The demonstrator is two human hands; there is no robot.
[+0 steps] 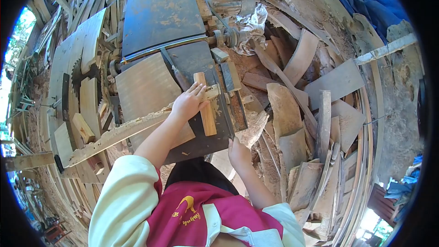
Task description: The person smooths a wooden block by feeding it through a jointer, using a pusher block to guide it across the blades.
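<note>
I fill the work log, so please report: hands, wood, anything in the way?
Left hand over crossed wood pieces; right hand at black table's edge, grip unclear. Wooden-handled tool beside left hand, possibly in the way.

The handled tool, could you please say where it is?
Head view, left of centre: the handled tool lies just beyond the left hand, beside the wide board.

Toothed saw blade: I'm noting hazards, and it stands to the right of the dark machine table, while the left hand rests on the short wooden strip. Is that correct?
Not quite: the toothed saw blade stands to the left of the dark machine table, not the right, as the head view shows. The left hand does rest on the short wooden strip.
</note>
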